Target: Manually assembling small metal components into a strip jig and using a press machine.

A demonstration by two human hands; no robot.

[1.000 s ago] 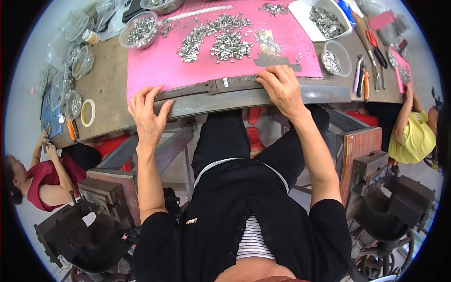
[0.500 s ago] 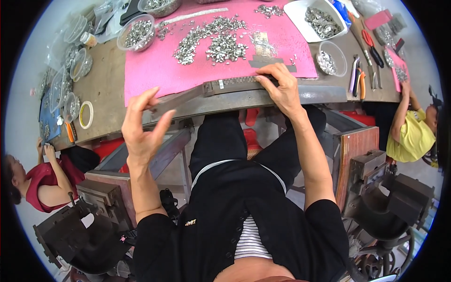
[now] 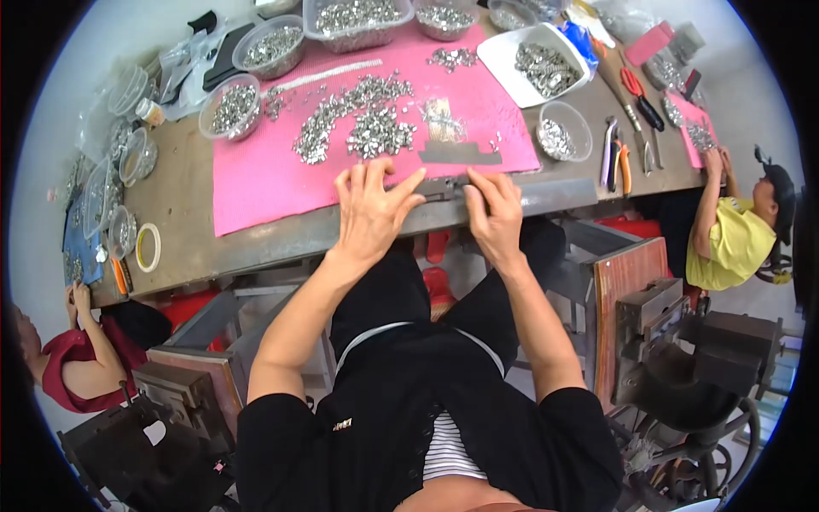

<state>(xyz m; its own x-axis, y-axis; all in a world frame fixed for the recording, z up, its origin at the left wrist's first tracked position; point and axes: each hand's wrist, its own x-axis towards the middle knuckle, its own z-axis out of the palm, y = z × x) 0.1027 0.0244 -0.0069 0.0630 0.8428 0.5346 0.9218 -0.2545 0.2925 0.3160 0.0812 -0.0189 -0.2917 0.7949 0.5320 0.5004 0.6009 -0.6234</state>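
Note:
A dark, narrow metal bar (image 3: 440,189) lies along the near table edge, in front of a pink mat (image 3: 503,128). My left hand (image 3: 368,213) is on its left part, fingers bent over the far side and thumb on the near side; it covers much of that part. At the other end, my right hand (image 3: 495,213) grips the bar between thumb and fingers. Just beyond lies a flat grey metal strip (image 3: 461,154). Piles of small shiny metal pieces (image 3: 381,132) are spread on the mat, with a bundle of thin wire-like pieces (image 3: 444,119) to their right.
Plastic tubs of metal pieces (image 3: 230,109) and a white tray (image 3: 503,68) surround the mat. Pliers (image 3: 609,154) and red-handled cutters (image 3: 633,85) lie at right, a tape roll (image 3: 148,247) at left. Co-workers sit at both sides, one in a yellow top (image 3: 729,243).
My left hand has moved right and onto the bar, close to my right hand. The slanted dark piece at the left no longer shows. The view has shifted, showing more of the table's far side.

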